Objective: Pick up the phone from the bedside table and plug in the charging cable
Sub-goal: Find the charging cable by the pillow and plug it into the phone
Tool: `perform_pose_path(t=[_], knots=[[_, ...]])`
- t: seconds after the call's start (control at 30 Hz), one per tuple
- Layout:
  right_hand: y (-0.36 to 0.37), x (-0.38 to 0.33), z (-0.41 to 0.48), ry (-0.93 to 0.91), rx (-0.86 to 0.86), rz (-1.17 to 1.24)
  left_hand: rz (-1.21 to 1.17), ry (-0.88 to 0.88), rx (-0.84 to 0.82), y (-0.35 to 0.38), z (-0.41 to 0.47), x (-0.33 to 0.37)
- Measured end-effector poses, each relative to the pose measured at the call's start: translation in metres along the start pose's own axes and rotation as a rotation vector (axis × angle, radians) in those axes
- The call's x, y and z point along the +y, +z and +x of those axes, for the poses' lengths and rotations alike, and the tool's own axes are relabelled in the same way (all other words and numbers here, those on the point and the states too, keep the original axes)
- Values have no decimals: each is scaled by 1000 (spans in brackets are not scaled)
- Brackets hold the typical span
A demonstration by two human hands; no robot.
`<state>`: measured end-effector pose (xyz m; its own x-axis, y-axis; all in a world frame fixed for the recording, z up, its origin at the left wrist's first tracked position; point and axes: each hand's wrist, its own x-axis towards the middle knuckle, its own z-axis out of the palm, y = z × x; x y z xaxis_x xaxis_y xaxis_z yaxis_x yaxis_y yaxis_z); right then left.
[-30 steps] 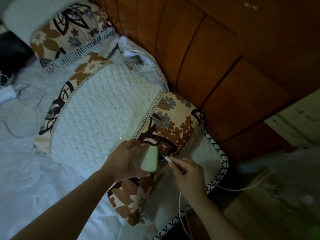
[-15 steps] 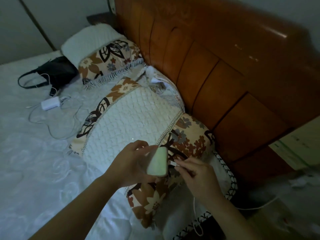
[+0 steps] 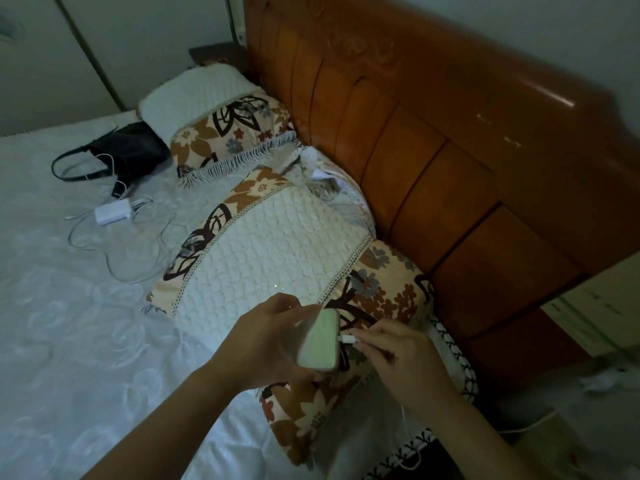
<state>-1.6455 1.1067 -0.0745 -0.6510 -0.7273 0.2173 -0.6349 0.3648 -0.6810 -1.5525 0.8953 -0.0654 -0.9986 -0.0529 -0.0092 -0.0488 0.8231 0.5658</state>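
Observation:
My left hand (image 3: 263, 344) grips a pale green phone (image 3: 319, 339) above the floral pillow, its end turned to the right. My right hand (image 3: 391, 355) pinches the white plug of the charging cable (image 3: 347, 339), and the plug's tip sits against the phone's right end. The rest of the cable runs under my right wrist, shows again below it, and trails off to the lower right toward the floor. The bedside table is hard to make out in the dim lower right corner.
A floral and white quilted pillow (image 3: 270, 258) lies under my hands, with a second pillow (image 3: 221, 123) behind it. A wooden headboard (image 3: 433, 168) stands to the right. On the white bedspread lie a white charger brick (image 3: 112, 211) with loose cords and a black handbag (image 3: 128, 152).
My view has tilted up, bringing the far pillow, the bag and the charger into sight. My right hand has brought the plug from a small gap up to the phone's end.

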Motion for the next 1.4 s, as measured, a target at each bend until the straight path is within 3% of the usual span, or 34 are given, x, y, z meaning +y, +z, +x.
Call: perform_pose_path(t=[0.23, 0.6, 1.4], knots=[[4, -6, 2, -9, -51, -11, 1, -48, -37, -1, -7, -9], [11, -10, -8, 192, 47, 216, 51, 4, -4, -5, -12, 1], [12, -10, -8, 118, -26, 149, 144, -33, -74, 0, -15, 7]])
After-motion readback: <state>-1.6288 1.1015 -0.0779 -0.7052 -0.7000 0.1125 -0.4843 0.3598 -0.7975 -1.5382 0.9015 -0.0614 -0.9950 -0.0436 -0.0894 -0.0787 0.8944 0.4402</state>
